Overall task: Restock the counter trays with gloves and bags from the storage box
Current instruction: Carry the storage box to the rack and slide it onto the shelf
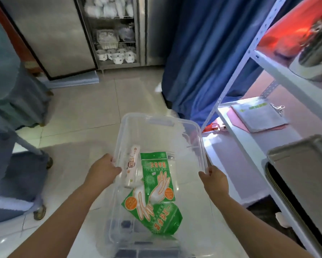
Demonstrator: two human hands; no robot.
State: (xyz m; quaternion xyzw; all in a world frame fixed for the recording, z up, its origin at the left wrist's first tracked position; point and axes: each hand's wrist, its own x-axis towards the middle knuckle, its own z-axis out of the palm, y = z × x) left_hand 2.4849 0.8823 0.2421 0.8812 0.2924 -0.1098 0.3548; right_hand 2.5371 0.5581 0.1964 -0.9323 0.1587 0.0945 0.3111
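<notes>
A clear plastic storage box is held in front of me above the tiled floor. My left hand grips its left rim and my right hand grips its right rim. Inside lie two green packs of disposable gloves, one upright and one slanted below it. A white roll of bags leans against the box's left wall, beside my left fingers.
A white metal shelf rack stands at the right, with steel trays on it, a clipboard and a red-lit upper shelf. A blue curtain hangs ahead. A steel cabinet is at the back, a trolley at the left.
</notes>
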